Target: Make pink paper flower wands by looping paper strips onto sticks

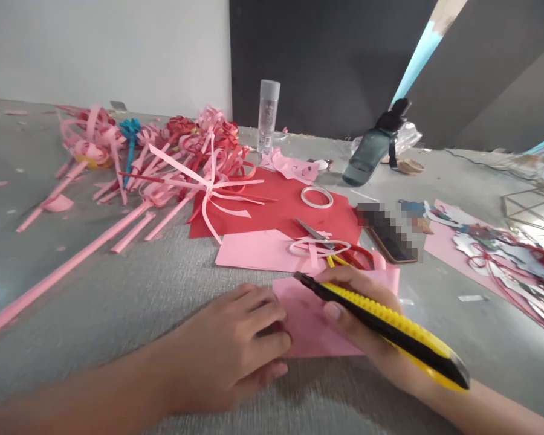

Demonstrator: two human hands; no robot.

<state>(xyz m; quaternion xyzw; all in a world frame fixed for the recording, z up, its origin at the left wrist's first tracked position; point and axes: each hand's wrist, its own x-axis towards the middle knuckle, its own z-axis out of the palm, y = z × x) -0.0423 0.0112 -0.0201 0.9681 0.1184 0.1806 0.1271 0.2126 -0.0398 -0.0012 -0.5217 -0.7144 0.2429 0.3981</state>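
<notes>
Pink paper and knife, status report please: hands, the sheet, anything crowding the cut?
Left hand flat, pinning pink paper. Right hand grips yellow utility knife, tip over the sheet. Scissors and paper loops just behind, clear.

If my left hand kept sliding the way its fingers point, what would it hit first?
Probably the right hand holding the yellow knife; the left hand points right across the pink paper it presses. The gap is hard to judge.

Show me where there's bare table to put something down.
Bare grey table lies left of the left hand, below the long pink sticks. Another patch sits right of the yellow utility knife in the right hand. Crowded: the paper flower pile, red sheet, scissors.
</notes>
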